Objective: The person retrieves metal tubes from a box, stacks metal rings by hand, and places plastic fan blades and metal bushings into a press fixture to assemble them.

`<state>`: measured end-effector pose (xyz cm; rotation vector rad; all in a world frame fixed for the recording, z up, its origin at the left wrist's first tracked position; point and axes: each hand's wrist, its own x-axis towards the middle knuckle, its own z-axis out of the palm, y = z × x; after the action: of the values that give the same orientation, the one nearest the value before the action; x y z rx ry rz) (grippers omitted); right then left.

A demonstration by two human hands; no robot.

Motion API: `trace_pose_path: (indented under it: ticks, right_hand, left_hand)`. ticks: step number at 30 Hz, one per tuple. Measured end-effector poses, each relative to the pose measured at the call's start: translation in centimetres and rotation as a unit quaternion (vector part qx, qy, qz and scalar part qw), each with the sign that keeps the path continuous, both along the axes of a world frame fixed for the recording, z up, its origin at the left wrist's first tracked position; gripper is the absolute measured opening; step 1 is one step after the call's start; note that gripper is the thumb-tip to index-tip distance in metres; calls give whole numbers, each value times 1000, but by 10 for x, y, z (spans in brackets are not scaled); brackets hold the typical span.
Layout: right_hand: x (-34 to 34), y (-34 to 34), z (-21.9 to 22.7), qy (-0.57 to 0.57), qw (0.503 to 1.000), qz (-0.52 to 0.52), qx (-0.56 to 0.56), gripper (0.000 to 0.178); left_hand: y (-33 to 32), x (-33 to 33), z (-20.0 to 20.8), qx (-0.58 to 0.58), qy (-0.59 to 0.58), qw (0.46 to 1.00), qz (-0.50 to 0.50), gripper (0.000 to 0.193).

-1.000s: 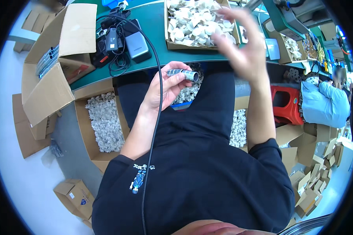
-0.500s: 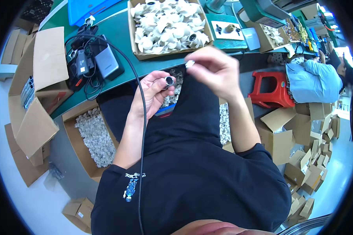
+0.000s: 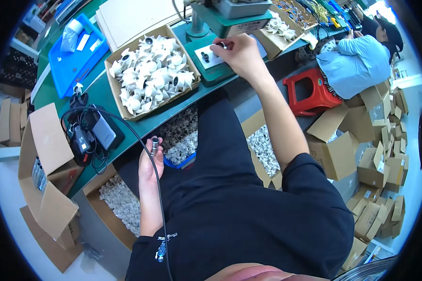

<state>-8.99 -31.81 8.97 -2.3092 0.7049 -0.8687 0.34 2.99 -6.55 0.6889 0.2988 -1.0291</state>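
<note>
**Near to Reach, Partly Covered**

The green metal machine [image 3: 224,23] is cut off at the top edge. Beside it sits the shallow brown cardboard box [image 3: 169,99] of white plastic bladed pieces [image 3: 154,75], probably for short reach. The right hand [image 3: 240,54] bends over the white rectangular plate [image 3: 214,60]; whether it grips something, I cannot tell. The left hand [image 3: 148,165] is closed around the silver metal tube [image 3: 154,146], perhaps for readiness; its lower end is hard to see.
</note>
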Motion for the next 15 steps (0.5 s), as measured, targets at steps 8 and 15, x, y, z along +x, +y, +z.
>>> trace_pose_path:
  ticks: [8, 15]
  right_hand:
    - [-25, -85, 31, 100, 990, -101, -11, 37]
    - [-36, -205, -32, 309, 871, -296, -240, 38]
  left_hand:
    - [79, 19, -8, 115, -76, 990, -3, 25]
    - [118, 27, -22, 135, -82, 984, 80, 24]
